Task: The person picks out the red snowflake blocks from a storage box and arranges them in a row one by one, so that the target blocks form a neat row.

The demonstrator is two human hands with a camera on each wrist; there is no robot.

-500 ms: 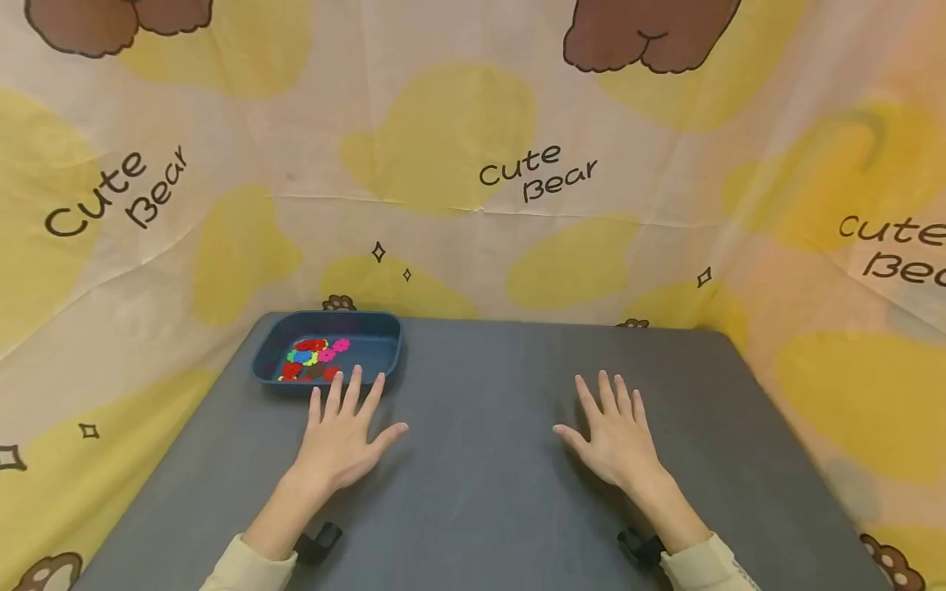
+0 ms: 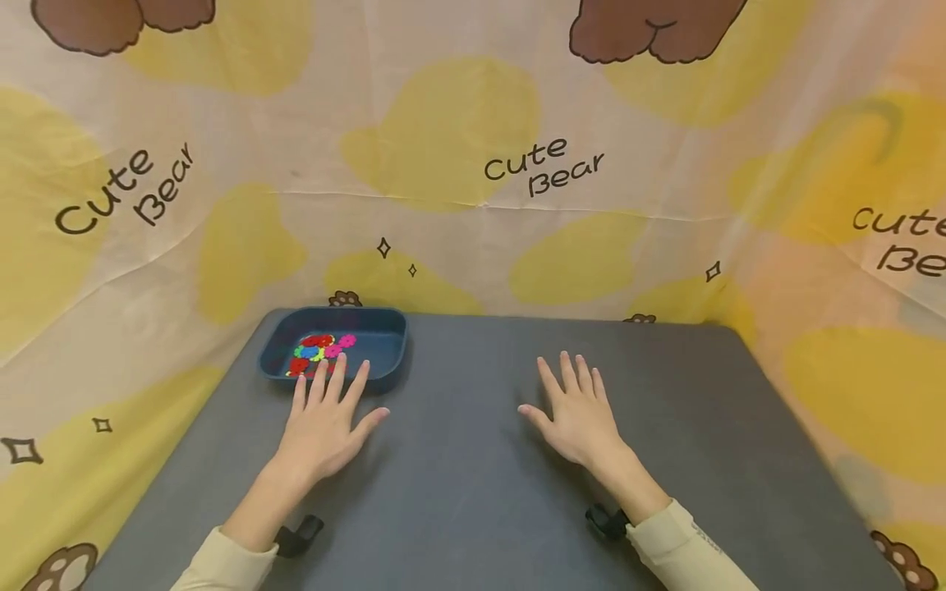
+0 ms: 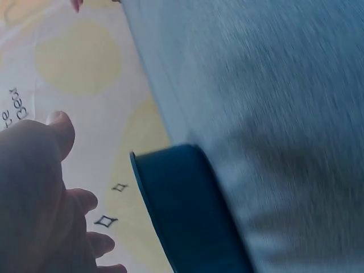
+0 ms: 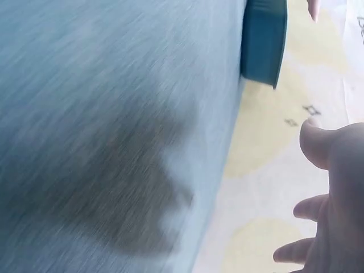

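Both hands have slid forward and leftward over the grey tabletop (image 2: pixel 480 492), fingers spread wide and holding nothing. Left hand (image 2: pixel 325 427) fingertips (image 2: pixel 342 361) now overlap the near rim of the dark blue rectangular plastic tray (image 2: pixel 384 349) of small colourful flower-shaped pieces (image 2: pixel 318 351); the right hand (image 2: pixel 576 419) lies well apart from it.

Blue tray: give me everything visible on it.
The blue tray is a shallow, dark blue rectangle with rounded corners and a raised rim, plastic by the look of it. It sits flat at the far left corner of the grey table, close to the printed backdrop. Inside lies a loose cluster of small flower-shaped pieces in red, pink, blue and yellow-green. The left hand has its straight fingertips at the near rim; whether they touch it is unclear.
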